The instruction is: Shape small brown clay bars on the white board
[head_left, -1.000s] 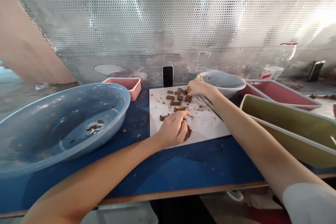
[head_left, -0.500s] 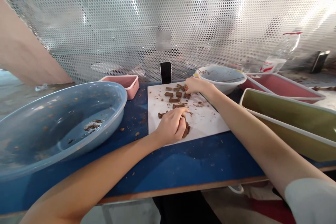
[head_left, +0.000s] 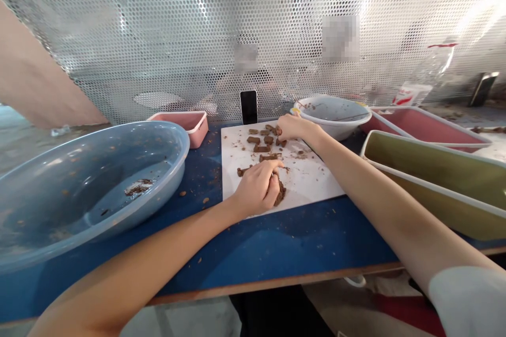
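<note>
- Little has shifted on the sheet since the earlier frames: both hands keep their places, while the view has tipped slightly downward and everything sits higher.
- Brown lump (head_left: 281, 194): on the near part of the white sheet, jutting out to the right of the left hand (head_left: 259, 184). Its visible part runs roughly near to far; its full long axis is hidden.
- Left fingers: curled closed over the lump, with only its right side showing. This is the nearer hand to it; the right hand (head_left: 292, 127) is well apart, farther up the sheet.
- Right fingers: bent down at the right end of the brown pieces (head_left: 261, 149); whether they grip one, I cannot tell. These short bars lie mostly crosswise, beyond the left hand.
- White sheet (head_left: 316, 181): crumbs lie right of the lump, toward the right forearm; its near edge is close below the lump, with a strip of blue bench (head_left: 276, 253) before the wooden edge.
- Farther out: blue tub (head_left: 179, 171) and pink box (head_left: 197, 136) to the left, phone (head_left: 249, 108) behind, white bowl (head_left: 340, 129) just beside the right hand, olive trough (head_left: 415, 160) beyond the right forearm.
</note>
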`<state>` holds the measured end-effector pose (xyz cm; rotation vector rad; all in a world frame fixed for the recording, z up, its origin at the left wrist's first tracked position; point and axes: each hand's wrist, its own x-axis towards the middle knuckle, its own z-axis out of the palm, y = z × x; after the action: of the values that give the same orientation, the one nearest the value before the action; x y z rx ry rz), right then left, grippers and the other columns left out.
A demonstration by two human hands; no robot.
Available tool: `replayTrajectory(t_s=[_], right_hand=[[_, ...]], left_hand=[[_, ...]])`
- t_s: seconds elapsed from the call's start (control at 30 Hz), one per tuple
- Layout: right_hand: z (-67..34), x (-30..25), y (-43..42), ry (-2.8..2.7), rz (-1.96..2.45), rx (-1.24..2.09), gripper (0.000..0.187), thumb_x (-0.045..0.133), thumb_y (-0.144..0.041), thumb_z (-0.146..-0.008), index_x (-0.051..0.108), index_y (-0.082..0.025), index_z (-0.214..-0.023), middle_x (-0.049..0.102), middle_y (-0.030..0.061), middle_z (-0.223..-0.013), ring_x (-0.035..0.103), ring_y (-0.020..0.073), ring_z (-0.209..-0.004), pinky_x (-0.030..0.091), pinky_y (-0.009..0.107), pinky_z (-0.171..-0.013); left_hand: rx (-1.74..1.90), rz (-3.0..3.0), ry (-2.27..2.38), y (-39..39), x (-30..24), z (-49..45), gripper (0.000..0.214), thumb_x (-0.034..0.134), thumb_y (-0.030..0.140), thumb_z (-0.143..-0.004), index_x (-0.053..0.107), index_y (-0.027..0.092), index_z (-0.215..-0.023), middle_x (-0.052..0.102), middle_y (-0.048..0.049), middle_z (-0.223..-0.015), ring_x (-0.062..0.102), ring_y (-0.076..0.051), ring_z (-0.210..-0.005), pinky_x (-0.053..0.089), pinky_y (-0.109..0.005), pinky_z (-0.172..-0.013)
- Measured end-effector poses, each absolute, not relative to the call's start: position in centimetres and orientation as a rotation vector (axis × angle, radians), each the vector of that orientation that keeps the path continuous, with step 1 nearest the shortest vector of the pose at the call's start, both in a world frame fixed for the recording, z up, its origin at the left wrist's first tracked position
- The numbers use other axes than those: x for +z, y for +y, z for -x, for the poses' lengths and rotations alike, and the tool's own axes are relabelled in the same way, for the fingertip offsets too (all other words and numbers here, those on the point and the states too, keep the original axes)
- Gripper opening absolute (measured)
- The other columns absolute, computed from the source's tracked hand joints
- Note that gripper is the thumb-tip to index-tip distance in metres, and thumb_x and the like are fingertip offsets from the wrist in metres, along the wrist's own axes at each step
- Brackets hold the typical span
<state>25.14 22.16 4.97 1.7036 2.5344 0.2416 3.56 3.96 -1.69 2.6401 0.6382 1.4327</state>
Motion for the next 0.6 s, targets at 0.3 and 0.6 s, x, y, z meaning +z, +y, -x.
replayTrajectory(t_s=[0.3, 0.6], right_hand=[[-24.9, 4.9, 22.0, 2.529, -1.711, 0.201, 0.016, 0.085, -0.032, -0.081, 0.082, -0.019, -0.089, 0.08, 0.0115, -0.088, 0.073, 0.031, -0.096, 0.044, 0.053, -0.107], [-25.4, 5.9, 21.5, 2.536, -1.707, 0.209, 0.012, 0.079, -0.028, -0.083, 0.084, -0.02, -0.091, 0.08, 0.0109, -0.088, 0.072, 0.0308, -0.097, 0.046, 0.047, -0.101]], left_hand=[[1.424, -2.642, 0.655, 3.9, -1.6, -3.5, 0.027, 0.04, 0.022, -0.109, 0.057, 0.018, -0.131, 0.072, -0.0078, -0.096, 0.069, -0.021, -0.087, 0.058, -0.037, -0.083], [1.425, -2.646, 0.664, 3.9, -1.6, -3.5, 0.027, 0.04, 0.022, -0.109, 0.057, 0.018, -0.13, 0.072, -0.0079, -0.097, 0.07, -0.022, -0.087, 0.059, -0.037, -0.083]])
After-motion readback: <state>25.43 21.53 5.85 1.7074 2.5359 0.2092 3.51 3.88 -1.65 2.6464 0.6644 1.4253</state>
